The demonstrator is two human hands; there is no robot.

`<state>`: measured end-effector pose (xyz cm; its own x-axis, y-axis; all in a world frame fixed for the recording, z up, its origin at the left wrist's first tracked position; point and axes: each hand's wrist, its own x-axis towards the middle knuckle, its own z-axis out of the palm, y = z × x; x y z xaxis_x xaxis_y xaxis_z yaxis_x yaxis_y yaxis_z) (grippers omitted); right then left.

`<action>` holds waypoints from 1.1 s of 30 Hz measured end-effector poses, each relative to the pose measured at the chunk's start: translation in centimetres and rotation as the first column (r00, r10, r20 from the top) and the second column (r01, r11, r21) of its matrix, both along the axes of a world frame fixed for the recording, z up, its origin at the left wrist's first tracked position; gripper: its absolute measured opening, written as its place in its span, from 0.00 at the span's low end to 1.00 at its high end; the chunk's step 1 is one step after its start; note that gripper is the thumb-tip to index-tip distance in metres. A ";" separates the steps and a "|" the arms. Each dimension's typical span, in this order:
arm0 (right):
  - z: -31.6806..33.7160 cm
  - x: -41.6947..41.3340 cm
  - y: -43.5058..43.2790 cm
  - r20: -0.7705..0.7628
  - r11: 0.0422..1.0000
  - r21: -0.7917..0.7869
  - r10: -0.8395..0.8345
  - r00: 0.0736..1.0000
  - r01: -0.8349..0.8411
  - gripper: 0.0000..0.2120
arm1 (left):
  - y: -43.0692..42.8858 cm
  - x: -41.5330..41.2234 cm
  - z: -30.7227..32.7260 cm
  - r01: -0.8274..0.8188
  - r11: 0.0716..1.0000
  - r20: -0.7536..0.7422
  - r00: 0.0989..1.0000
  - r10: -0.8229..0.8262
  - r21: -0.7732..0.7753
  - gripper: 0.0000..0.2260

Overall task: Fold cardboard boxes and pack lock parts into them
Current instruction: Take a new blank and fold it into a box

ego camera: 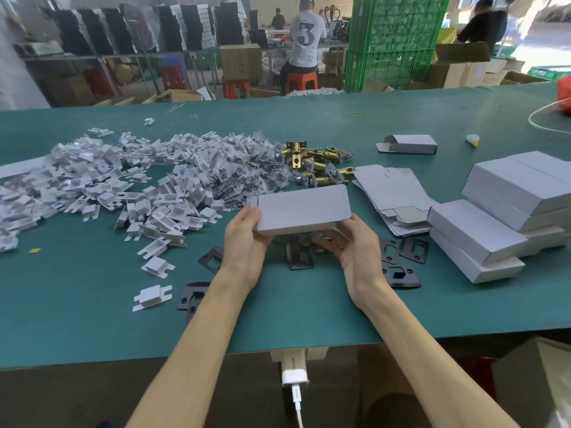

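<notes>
Fingers (329, 239) of both hands curl round the short ends of one folded grey box (302, 211), holding it level just above the tabletop (278, 319). Left hand (244, 251) grips the left end, thumb on top. Right hand (355, 251) cups the right end from below. Under and beside the hands, black plates (401, 278) lie loose on the green surface. To the left spreads a broad heap of white plastic inserts (92, 180). To the right lie flat box blanks (392, 193), fanned out, then a stack of closed boxes (506, 211). Further back, bagged screws (241, 168) and brass latches (318, 162) lie side by side. One open-ended box (408, 144) sits apart. Beyond the tabletop stand green crates (392, 41), and a seated person (304, 41) is on a red stool (301, 81).
</notes>
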<state>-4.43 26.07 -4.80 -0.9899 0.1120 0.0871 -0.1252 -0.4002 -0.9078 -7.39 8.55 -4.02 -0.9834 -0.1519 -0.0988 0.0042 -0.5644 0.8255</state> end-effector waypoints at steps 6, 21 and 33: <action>-0.2 0.1 -0.3 0.007 0.993 0.106 0.050 0.999 -0.050 0.10 | -0.1 0.1 -0.2 -0.031 0.999 -0.036 0.999 0.030 -0.009 0.15; -0.2 0.1 0.2 0.085 0.998 -0.058 0.018 0.996 -0.013 0.11 | 0.1 0.2 -0.3 0.041 0.999 -0.046 0.998 -0.042 -0.019 0.11; 0.1 0.5 0.0 0.083 0.998 0.017 0.064 0.995 -0.065 0.13 | -0.1 0.1 -0.4 -0.092 0.995 -0.044 0.995 0.090 -0.042 0.03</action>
